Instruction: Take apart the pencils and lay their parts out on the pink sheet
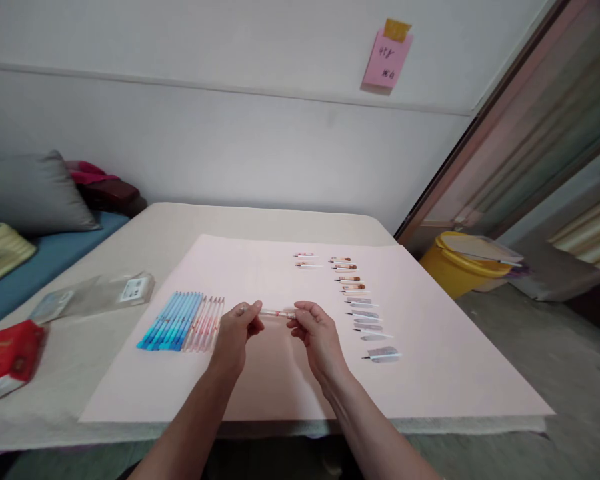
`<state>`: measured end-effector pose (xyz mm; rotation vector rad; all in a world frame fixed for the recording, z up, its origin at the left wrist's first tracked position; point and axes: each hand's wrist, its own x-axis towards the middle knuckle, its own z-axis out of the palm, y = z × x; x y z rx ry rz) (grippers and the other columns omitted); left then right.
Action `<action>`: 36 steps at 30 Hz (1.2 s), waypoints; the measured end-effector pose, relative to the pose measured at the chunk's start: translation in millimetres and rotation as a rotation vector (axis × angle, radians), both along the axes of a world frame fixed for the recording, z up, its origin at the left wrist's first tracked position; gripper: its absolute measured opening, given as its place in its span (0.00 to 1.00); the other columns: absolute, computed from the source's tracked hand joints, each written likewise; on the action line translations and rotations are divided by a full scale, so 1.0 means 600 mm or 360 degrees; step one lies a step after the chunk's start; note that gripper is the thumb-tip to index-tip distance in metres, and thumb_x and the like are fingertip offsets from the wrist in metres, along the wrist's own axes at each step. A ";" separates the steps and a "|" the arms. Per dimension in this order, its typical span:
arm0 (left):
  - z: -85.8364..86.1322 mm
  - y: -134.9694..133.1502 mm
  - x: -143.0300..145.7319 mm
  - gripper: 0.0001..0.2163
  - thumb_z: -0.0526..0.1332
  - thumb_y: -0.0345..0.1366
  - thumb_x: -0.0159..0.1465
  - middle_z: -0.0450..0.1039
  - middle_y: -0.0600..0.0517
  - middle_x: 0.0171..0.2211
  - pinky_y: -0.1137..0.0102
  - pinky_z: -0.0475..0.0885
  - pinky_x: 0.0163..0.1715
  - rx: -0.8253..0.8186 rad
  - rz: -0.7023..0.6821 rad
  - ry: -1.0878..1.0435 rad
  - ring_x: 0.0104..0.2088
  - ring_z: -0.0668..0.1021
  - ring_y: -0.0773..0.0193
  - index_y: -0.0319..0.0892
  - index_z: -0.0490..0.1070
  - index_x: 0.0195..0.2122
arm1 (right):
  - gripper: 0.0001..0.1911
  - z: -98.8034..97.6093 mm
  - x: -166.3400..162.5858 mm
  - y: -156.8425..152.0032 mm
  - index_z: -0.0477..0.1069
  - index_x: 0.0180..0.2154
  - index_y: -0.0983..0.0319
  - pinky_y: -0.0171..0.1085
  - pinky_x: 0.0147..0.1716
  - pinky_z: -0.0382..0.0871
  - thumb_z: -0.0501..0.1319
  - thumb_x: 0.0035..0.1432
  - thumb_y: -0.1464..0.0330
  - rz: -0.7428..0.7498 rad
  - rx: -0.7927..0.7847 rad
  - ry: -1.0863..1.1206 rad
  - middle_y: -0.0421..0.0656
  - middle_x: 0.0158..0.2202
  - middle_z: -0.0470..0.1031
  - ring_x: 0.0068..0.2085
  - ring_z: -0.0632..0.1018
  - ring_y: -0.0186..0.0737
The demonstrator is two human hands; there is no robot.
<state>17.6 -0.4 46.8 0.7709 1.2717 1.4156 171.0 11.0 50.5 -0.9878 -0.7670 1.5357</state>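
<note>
A light pen with pink-red marks (277, 313) is stretched level between my two hands, above the pale pink sheet (275, 393). My left hand (236, 333) pinches its left end, and the fingers of my right hand (317, 330) close on its right end. Just left of my left hand lies a row of whitish-pink pens (205, 323), side by side with a row of blue pens (171, 321). To the right of my right hand, several taken-apart pens, with thin refills (367, 315) beside their barrels, form a column. Two more small sets (306, 265) lie farther back.
Clear plastic packaging (100, 298) and a red and white packet (13, 360) lie on the table's left side. A grey cushion (35, 193) rests on a blue seat beyond. On the floor at right stands a yellow bucket (455, 267). A white wall closes off the back.
</note>
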 end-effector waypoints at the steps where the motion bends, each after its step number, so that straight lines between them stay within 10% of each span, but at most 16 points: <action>1: 0.000 0.000 0.000 0.15 0.63 0.45 0.52 0.65 0.54 0.18 0.71 0.63 0.27 -0.0001 0.0001 -0.0002 0.23 0.67 0.69 0.40 0.65 0.17 | 0.13 0.000 0.000 0.000 0.69 0.36 0.61 0.33 0.29 0.65 0.65 0.46 0.65 -0.0002 0.0026 0.0005 0.40 0.27 0.74 0.28 0.74 0.35; 8: 0.001 0.001 0.001 0.16 0.63 0.46 0.52 0.65 0.53 0.17 0.71 0.62 0.25 -0.0003 0.0031 -0.0014 0.22 0.67 0.69 0.40 0.66 0.16 | 0.13 0.005 0.001 0.002 0.70 0.36 0.60 0.35 0.34 0.66 0.66 0.47 0.65 0.0008 0.0140 0.0028 0.40 0.31 0.75 0.30 0.74 0.33; 14: -0.003 0.002 0.000 0.15 0.63 0.45 0.52 0.65 0.54 0.17 0.71 0.63 0.26 0.0010 0.0028 0.0015 0.22 0.67 0.69 0.40 0.65 0.16 | 0.16 0.000 -0.002 0.001 0.68 0.30 0.63 0.31 0.20 0.61 0.63 0.48 0.56 0.0179 -0.0245 0.0078 0.41 0.22 0.73 0.21 0.72 0.33; 36: -0.007 0.002 0.000 0.16 0.61 0.46 0.55 0.65 0.53 0.17 0.71 0.61 0.25 0.0003 0.0023 0.0052 0.22 0.66 0.68 0.40 0.66 0.17 | 0.12 -0.001 0.001 0.008 0.71 0.33 0.61 0.30 0.30 0.69 0.68 0.42 0.71 0.0074 -0.0246 0.0428 0.39 0.28 0.75 0.30 0.76 0.32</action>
